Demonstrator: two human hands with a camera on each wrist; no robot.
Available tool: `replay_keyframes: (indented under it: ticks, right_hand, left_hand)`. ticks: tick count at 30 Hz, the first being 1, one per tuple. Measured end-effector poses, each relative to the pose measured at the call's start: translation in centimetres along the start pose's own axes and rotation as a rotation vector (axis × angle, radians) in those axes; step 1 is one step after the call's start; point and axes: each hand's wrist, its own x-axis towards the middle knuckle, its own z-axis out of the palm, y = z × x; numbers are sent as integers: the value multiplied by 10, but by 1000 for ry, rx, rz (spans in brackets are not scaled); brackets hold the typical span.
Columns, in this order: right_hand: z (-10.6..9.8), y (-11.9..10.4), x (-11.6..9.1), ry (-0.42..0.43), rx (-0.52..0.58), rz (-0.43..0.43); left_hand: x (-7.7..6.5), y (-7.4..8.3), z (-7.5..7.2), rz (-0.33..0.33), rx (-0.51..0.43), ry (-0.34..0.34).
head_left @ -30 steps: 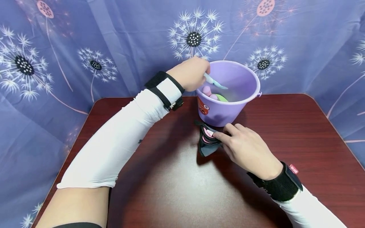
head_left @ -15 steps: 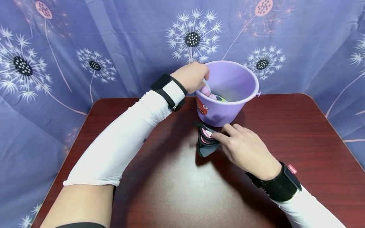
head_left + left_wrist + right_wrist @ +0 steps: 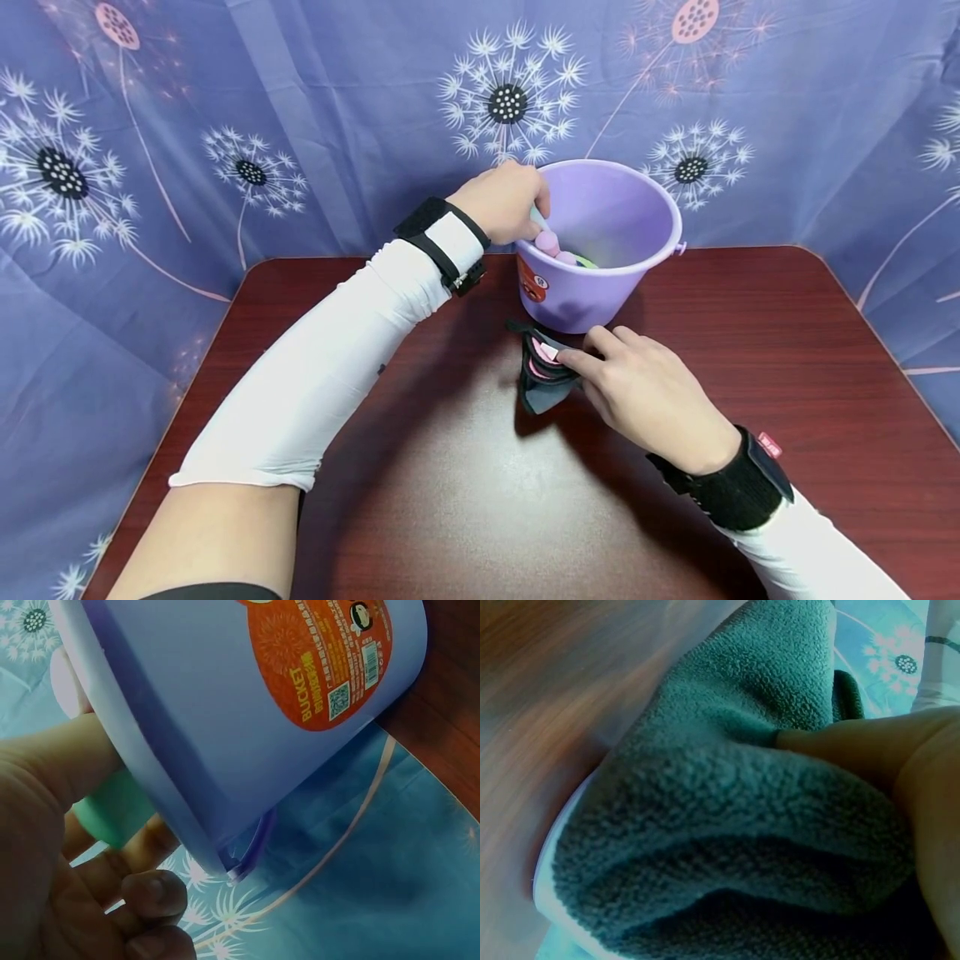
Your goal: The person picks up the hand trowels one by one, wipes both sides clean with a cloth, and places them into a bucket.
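Observation:
My left hand [image 3: 501,202] reaches over the near-left rim of a purple bucket [image 3: 577,302]. It grips the pale blue-green handle [image 3: 537,220] of a slim implement, whose lower part is hidden inside the bucket. In the left wrist view the handle's rounded green end [image 3: 116,810] shows between thumb and fingers. In front of the bucket, my right hand [image 3: 654,392] pinches a folded dark grey fleece item [image 3: 546,390] with black edging, pink lining and a white label. The right wrist view shows its thick fleece [image 3: 742,682] close up, with the thumb pressed into it.
A pink rounded thing [image 3: 548,242] and a green thing [image 3: 583,261] lie in the bucket. The bucket stands at the back of a dark red wooden table [image 3: 480,500]. Behind hangs a blue curtain [image 3: 360,100] with a dandelion print.
My left hand has shifted slightly right and tipped the implement down into the bucket, so its pale blue tip no longer shows. The right hand and the fleece item stay almost still.

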Motion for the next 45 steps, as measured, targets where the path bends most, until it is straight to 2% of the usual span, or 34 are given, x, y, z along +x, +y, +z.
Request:
replay_keyframes:
  ticks: [10, 22, 28, 34, 45]
  right_hand:
    - [1, -1, 1, 9, 5, -10]
    - [1, -1, 1, 2, 8, -5]
    - [1, -2, 1, 0, 15, -3]
    - [1, -1, 1, -6, 15, 3]
    - [2, 0, 2, -8, 20, 7]
  left_hand:
    - [-3, -3, 3, -14, -42, -47]
    - [-10, -9, 2, 32, -52, 3]
    - [-16, -13, -2, 47, -80, 63]
    - [-27, -18, -2, 65, -106, 133]
    - [-64, -31, -2, 90, -168, 285]
